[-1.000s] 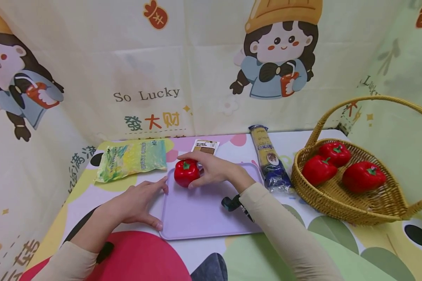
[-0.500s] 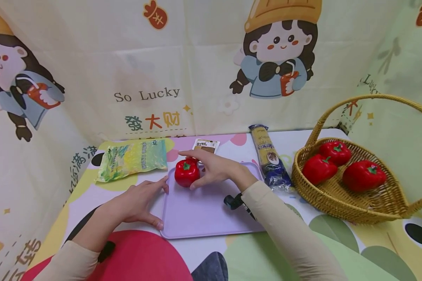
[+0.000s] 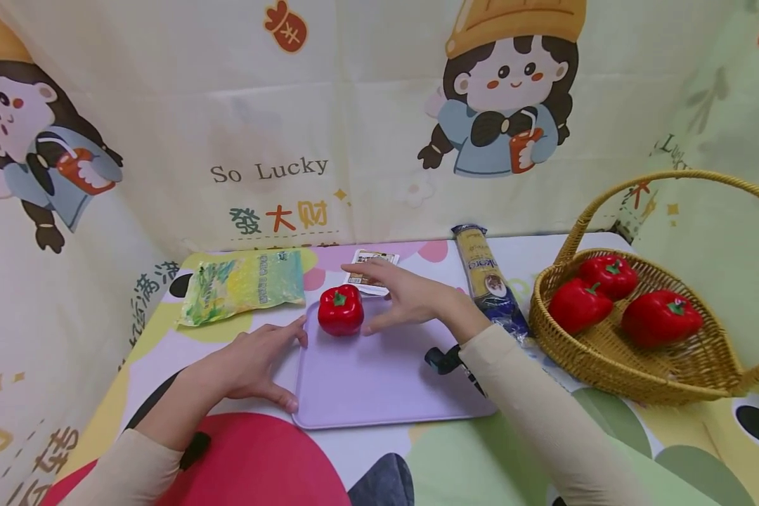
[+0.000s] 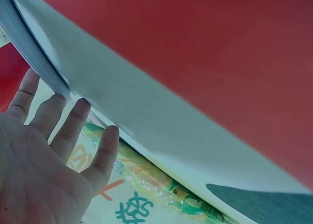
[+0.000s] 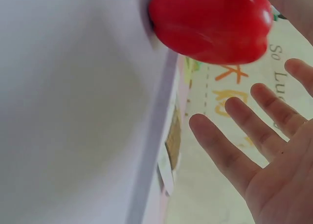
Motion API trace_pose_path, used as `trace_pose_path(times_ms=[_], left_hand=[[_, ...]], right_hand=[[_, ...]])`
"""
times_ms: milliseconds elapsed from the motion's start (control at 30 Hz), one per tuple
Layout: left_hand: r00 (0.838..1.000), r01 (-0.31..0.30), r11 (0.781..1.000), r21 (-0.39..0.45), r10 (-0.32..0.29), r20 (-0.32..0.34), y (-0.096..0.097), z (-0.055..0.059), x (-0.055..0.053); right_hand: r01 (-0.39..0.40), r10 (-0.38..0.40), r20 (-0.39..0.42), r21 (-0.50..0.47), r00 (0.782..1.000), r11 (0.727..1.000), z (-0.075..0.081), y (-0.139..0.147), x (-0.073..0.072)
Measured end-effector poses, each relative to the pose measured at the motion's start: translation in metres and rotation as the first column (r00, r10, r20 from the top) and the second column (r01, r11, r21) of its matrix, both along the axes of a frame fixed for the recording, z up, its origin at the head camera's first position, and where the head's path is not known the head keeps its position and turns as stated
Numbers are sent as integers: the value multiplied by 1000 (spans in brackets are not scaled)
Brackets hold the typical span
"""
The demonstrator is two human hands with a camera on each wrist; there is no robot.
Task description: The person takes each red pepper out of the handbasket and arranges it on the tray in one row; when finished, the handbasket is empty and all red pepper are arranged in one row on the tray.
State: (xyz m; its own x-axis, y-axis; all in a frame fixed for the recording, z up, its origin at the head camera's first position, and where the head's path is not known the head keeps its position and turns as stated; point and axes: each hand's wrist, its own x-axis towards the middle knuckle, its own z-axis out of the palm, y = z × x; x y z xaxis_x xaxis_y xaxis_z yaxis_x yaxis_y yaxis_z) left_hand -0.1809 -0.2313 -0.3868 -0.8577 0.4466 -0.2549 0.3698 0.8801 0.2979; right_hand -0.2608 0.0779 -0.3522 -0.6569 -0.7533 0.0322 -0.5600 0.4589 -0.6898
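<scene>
1. Glossy red bell pepper with green stem: stands upright, stem up, in the far left corner of a flat, pale lilac rectangular tray.
2. Right hand: fingers apart and slightly bent, gripping nothing. Thumb just beside the pepper; contact cannot be told.
3. Left hand: fingers relaxed and spread, grasping nothing; fingertips and thumb at the tray's left edge.
4. Small white-and-brown flat packet: at the tray's far edge, partly hidden by the right hand.
5. Crinkled yellow-green plastic bag: beyond the left hand.
6. Long blue-and-yellow packet: right of the tray.
7. Oval brown wicker basket with arched handle: far right, holding three red bell peppers.
</scene>
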Motion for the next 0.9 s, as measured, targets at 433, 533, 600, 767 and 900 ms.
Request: trace_pose_path(times_ms=[433,533,600,767,900], left_hand=[[1000,0,1000,3,0,21,0,0,0],[1000,2,1000,0,-2,24,0,2,-1],[1000,7,1000,-5,-7,20,1,3,-1],[1000,11,1000,-6,-11,17,2,3,-1],[1000,5,1000,-4,-5,17,2,3,0]], right_hand=[[12,-11,-42,25,999,1000,14,31,13],[-2,3,-61,23,998,1000,14,38,17],[-16,18,-72,27,997,1000,14,43,19],[-22,28,-122,50,992,998,17,55,23],[16,-5,-145,74,989,997,21,64,27]])
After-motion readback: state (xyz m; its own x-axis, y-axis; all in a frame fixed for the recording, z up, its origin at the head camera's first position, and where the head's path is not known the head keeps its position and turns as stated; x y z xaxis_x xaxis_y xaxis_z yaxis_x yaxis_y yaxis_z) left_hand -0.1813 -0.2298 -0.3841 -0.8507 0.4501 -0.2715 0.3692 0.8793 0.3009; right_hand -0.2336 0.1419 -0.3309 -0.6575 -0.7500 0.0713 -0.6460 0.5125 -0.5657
